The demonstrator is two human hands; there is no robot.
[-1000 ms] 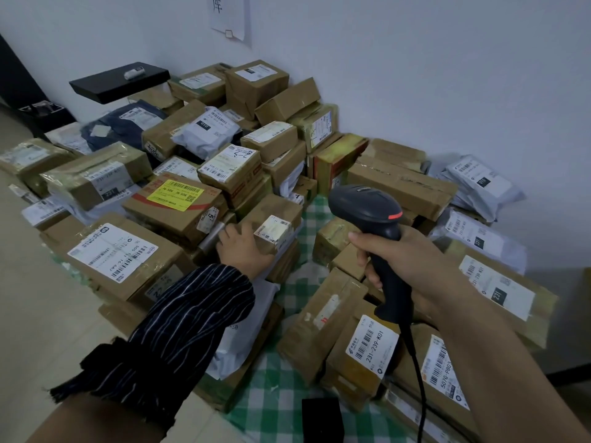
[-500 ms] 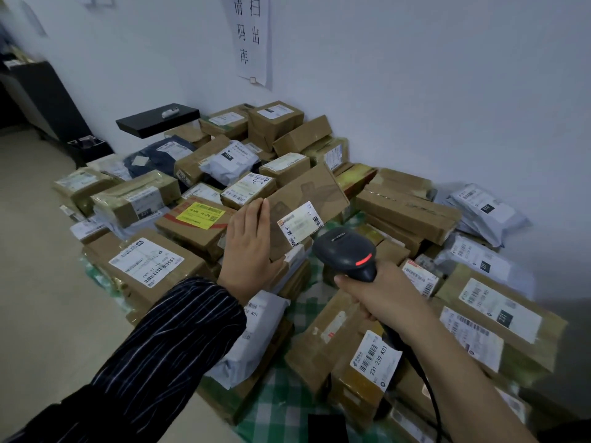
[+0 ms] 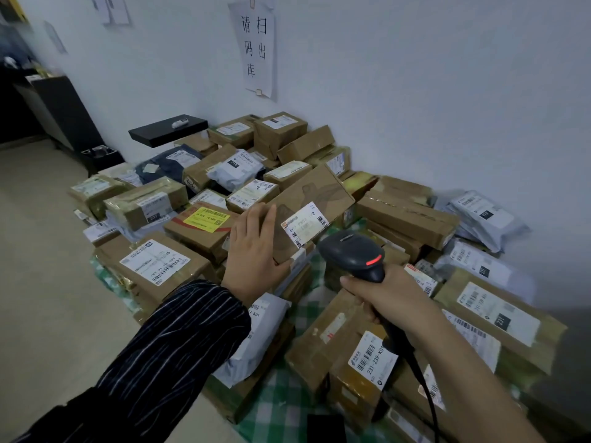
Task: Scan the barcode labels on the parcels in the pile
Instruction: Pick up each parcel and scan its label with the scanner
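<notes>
The flat brown cardboard parcel (image 3: 315,195) is up off the heap, tilted with its broad face toward the camera, and its white barcode label (image 3: 304,224) sits at the lower edge of that face. The left hand (image 3: 256,251) holds it by the left end: fingers run straight up along the edge while the thumb hooks in under the bottom corner. Just below and to the right, the dark grey handheld scanner (image 3: 351,251) has its head pointed up at the label, close to it but not touching, with a red light (image 3: 373,260) glowing on its top. The right hand (image 3: 383,298) is wrapped firmly round the scanner's grip, and a black cable (image 3: 427,391) trails down from the handle.

Under both hands spreads the pile of parcels (image 3: 409,219), brown cartons and grey plastic mailer bags (image 3: 486,215) lying on a green-and-white checked cloth (image 3: 287,391) against a white wall (image 3: 415,91). To the left of the held parcel lies a carton with a yellow label (image 3: 206,219). A dark striped sleeve (image 3: 166,343) covers the left forearm. On the wall above hangs a white paper sign (image 3: 257,46) with handwritten characters, and a flat black box (image 3: 168,131) rests at the far left of the heap.
</notes>
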